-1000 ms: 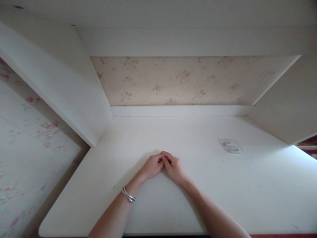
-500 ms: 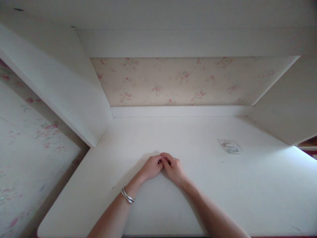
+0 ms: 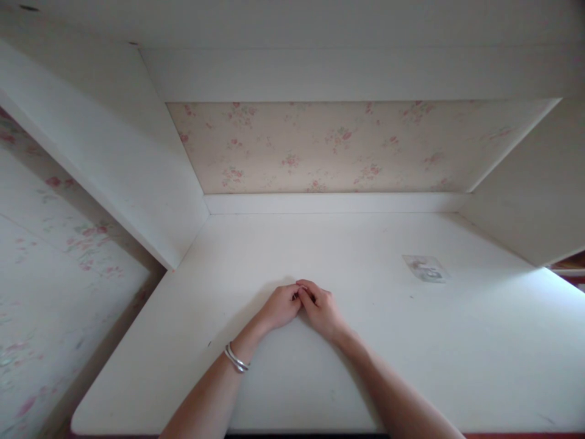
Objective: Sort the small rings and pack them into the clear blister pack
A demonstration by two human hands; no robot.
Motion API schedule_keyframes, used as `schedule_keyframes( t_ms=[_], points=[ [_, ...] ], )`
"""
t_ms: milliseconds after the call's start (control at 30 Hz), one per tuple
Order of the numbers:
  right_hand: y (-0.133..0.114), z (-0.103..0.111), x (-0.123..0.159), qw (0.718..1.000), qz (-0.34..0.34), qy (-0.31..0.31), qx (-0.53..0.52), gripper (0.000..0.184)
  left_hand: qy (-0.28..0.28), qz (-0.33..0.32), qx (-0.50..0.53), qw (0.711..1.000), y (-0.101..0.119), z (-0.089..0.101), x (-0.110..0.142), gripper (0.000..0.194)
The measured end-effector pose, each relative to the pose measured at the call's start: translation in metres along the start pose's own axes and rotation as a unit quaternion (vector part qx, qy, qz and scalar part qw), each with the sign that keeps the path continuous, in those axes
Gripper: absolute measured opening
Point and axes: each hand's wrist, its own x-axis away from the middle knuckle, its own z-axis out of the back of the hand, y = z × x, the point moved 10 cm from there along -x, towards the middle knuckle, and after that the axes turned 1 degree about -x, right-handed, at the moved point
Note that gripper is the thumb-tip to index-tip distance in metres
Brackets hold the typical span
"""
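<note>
My left hand (image 3: 281, 306) and my right hand (image 3: 321, 311) meet over the middle of the white desk (image 3: 219, 256), fingertips pressed together. Both sets of fingers are curled closed. Whatever they pinch, if anything, is hidden or too small to name. A silver bangle (image 3: 236, 358) circles my left wrist. To the right and a little farther back, a small clear plastic packet (image 3: 426, 269) lies flat on the desk, apart from my hands; its contents are hard to make out.
White side panels stand at the left (image 3: 114, 152) and right (image 3: 525, 183) of the desk. A low white strip (image 3: 338, 203) runs along the back, below floral wallpaper (image 3: 315, 146). Overhead is a white shelf (image 3: 292, 27). The desk's rounded front corner (image 3: 80, 421) is at lower left.
My hands stay joined in nearly the same place. The view has shifted very slightly; the packet lies where it was.
</note>
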Motion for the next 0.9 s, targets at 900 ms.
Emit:
schedule_keyframes(
  t_ms=[900],
  points=[
    [-0.004, 0.0001, -0.0005, 1.0, 0.005, -0.003, -0.008, 0.027, -0.01, 0.015, -0.003, 1.0, 0.0005, 0.001, 0.0012, 0.027]
  ],
)
